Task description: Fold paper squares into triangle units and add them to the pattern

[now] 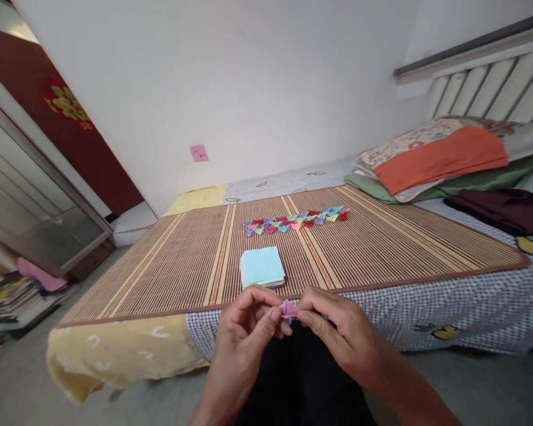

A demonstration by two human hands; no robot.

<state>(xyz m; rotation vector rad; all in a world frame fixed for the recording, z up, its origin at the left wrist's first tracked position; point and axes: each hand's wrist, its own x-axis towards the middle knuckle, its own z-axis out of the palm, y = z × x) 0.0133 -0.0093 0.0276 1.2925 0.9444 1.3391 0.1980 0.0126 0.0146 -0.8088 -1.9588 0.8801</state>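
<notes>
My left hand (245,326) and my right hand (337,330) meet just in front of the bed's near edge, both pinched on a small pink folded paper (288,309) held between the fingertips. Beyond them a stack of square coloured paper (262,267), light blue on top, lies on the striped bamboo mat (169,260). Further back on the mat, several small folded paper pieces (296,220) in pink, purple, green, blue and red lie in a row.
The mat covers a bed with a checked sheet (471,307) and a yellow sheet (115,355). Folded blankets and pillows (439,157) and a dark cloth (501,208) lie at the right. A glass-door cabinet (31,201) and piled books (9,296) stand at the left.
</notes>
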